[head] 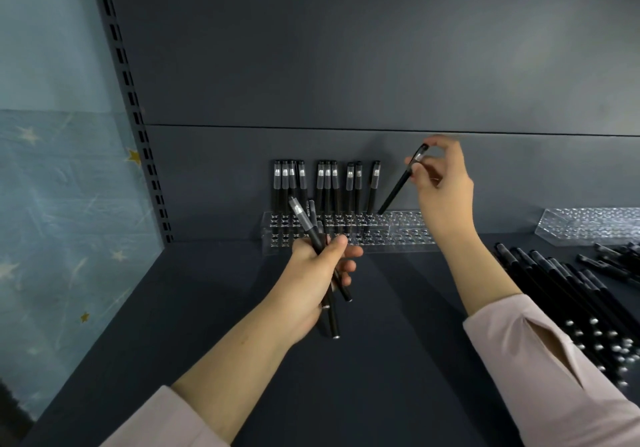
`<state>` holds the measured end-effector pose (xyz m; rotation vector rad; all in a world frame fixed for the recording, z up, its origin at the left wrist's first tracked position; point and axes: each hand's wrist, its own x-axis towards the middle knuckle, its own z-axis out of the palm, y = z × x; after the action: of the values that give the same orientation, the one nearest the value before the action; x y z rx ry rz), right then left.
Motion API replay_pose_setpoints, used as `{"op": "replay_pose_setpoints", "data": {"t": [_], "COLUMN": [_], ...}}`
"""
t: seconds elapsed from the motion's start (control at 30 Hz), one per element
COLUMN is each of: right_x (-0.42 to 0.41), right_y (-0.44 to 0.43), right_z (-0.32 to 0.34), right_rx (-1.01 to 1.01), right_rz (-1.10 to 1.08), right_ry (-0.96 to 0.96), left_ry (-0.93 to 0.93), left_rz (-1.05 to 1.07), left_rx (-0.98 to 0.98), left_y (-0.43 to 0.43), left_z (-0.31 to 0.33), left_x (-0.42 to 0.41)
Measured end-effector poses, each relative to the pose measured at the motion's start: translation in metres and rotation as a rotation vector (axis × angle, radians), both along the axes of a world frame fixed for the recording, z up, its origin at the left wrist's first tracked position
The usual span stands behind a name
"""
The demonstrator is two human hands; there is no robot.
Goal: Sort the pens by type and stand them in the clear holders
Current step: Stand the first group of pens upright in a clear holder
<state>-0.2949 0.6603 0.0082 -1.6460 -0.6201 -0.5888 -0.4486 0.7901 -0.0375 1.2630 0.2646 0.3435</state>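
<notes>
Right hand [441,183] pinches a slim black pen [401,181] near its cap, tilted, tip at the clear perforated acrylic holder [398,235]. Left hand [320,273] grips a bundle of spare black pens [317,238]. Risk: the tilt could miss the hole and knock the standing pen [373,186] just beside it.

The dark shelf [398,360] bears a clear holder [398,235] just beyond the left hand [318,273]. A second holder [588,224] sits right of the right hand [443,183], and loose black pens [561,283], seemingly one type, lie beside that forearm.
</notes>
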Motion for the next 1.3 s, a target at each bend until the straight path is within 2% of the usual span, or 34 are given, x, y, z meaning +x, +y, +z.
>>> {"op": "replay_pose_setpoints", "data": {"t": [0.17,0.4,0.6,0.7,0.77,0.9,1.0,1.17,1.3], "right_x": [0.002,0.005,0.007,-0.002,-0.01,-0.034,-0.044,-0.04,-0.022], "right_y": [0.006,0.012,0.012,0.013,0.014,0.023,0.031,0.031,0.012], "right_z": [-0.003,-0.01,-0.015,-0.008,0.001,0.015,0.014,0.015,0.02], "right_rx": [-0.106,-0.423,-0.533,-0.443,-0.344,-0.263,-0.214,0.015,0.362], "right_rz": [-0.021,-0.076,-0.077,-0.124,-0.083,0.399,0.549,0.59,0.335], "right_ry": [-0.051,-0.18,-0.148,-0.174,-0.137,0.236,0.347,0.473,0.423], "left_ry": [-0.006,-0.027,-0.038,-0.069,-0.1,-0.096,-0.098,-0.074,-0.006], "left_rz": [-0.02,-0.026,0.002,0.028,0.032,0.012,-0.009,0.004,0.048], "left_rx": [0.015,0.039,0.0,0.057,0.065,0.068,0.102,0.093,0.098], "left_y": [0.001,0.003,0.002,0.004,0.006,0.006,0.004,0.005,0.009], "left_z": [0.002,0.004,0.003,0.002,0.002,0.003,0.004,0.003,0.0], "left_x": [-0.005,-0.004,-0.001,-0.002,-0.002,-0.004,-0.005,-0.005,-0.004]}}
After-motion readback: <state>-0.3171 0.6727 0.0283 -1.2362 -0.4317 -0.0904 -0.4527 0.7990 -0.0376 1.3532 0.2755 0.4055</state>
